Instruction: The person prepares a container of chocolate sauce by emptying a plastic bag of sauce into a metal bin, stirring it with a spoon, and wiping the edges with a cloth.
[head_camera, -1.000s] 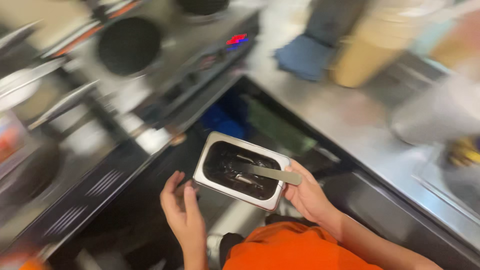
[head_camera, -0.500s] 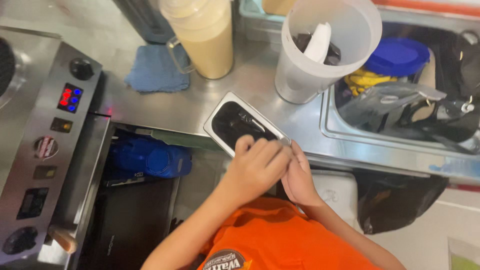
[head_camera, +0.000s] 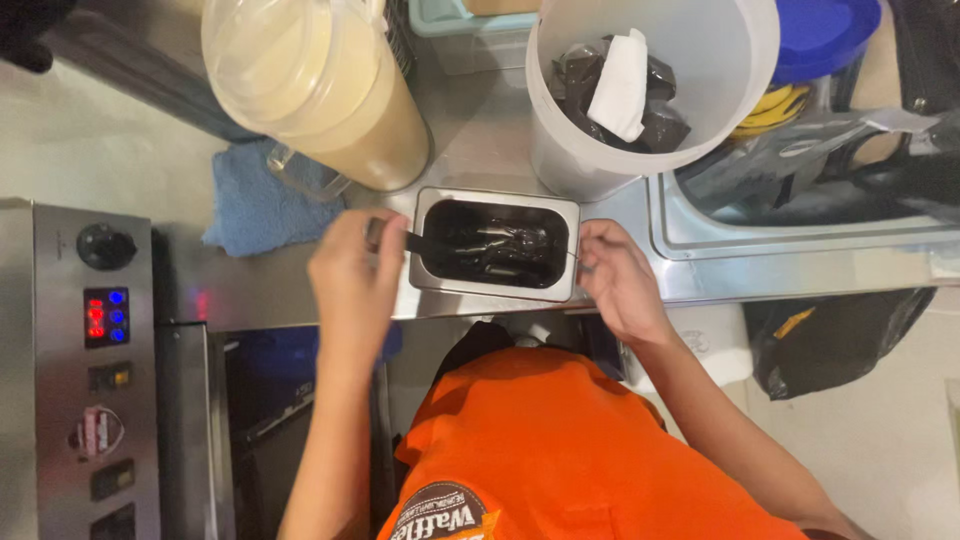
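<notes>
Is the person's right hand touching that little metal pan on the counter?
Touching. The head view shows the right hand with its fingers against the right rim of the metal pan.

Small rectangular steel pan (head_camera: 497, 245), rounded corners, shiny flat rim, sits flat on the steel counter (head_camera: 260, 290), long side parallel to the counter's front edge and close to it. Inside looks dark and glossy; contents can't be made out. A dark-handled utensil (head_camera: 425, 243) lies in it, handle angled out over the pan's left rim. Left hand (head_camera: 348, 275) grips that handle at the left end. Right hand (head_camera: 615, 280) pinches the right rim.
</notes>
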